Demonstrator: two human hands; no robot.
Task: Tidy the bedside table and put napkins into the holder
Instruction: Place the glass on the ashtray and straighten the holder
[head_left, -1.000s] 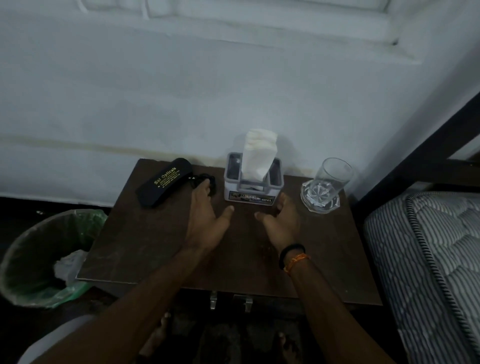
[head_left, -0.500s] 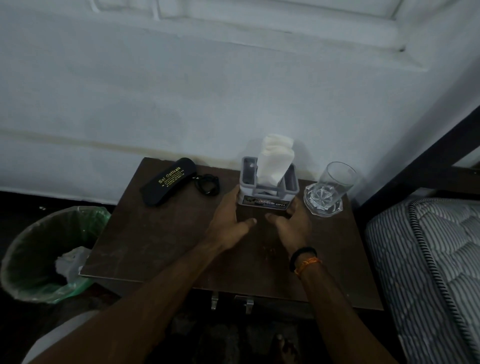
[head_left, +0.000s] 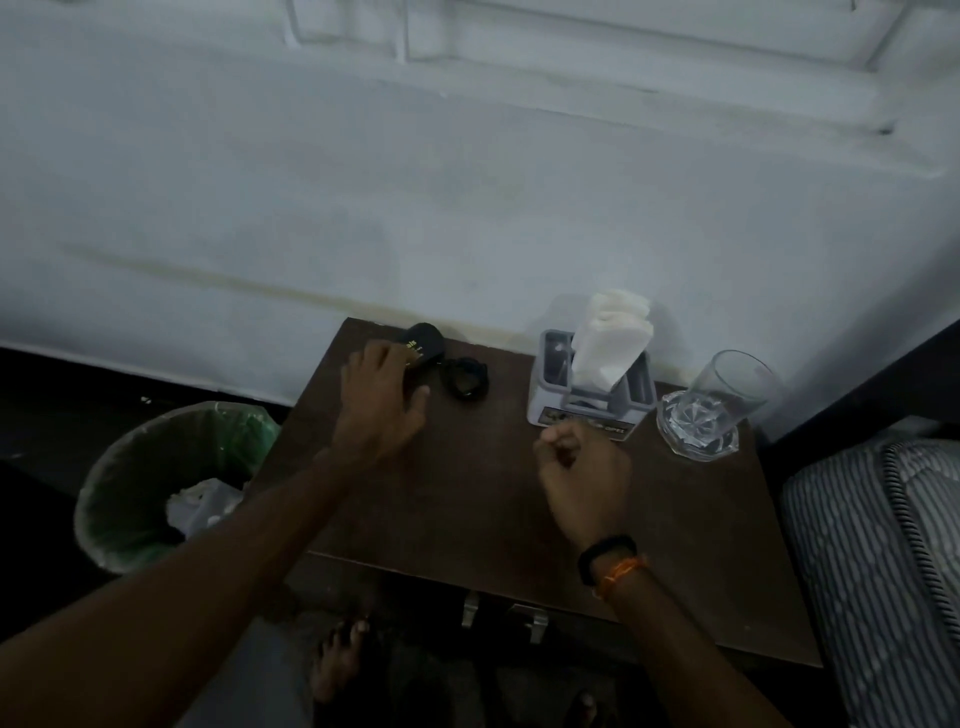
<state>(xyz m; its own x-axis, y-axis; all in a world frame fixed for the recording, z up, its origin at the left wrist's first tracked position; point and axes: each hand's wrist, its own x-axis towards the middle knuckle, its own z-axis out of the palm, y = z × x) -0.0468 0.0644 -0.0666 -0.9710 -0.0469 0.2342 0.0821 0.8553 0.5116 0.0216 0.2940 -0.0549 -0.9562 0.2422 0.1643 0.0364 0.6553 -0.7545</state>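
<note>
White napkins stand upright in the grey napkin holder at the back of the dark wooden bedside table. My right hand hovers just in front of the holder, curled into a loose fist with nothing in it. My left hand lies over the black glasses case at the back left corner, fingers on one side and thumb on the other. Only the case's far end shows. A small black looped band rests right of the case.
A clear drinking glass stands in a cut-glass dish at the back right, close to the holder. A green-lined waste bin with crumpled paper sits left of the table. A striped mattress borders the right. The wall is directly behind.
Both hands have left the napkin holder. My left hand moved left onto the glasses case, and my right hand drew back and curled into a fist. The holder now stands nearer the wall.
</note>
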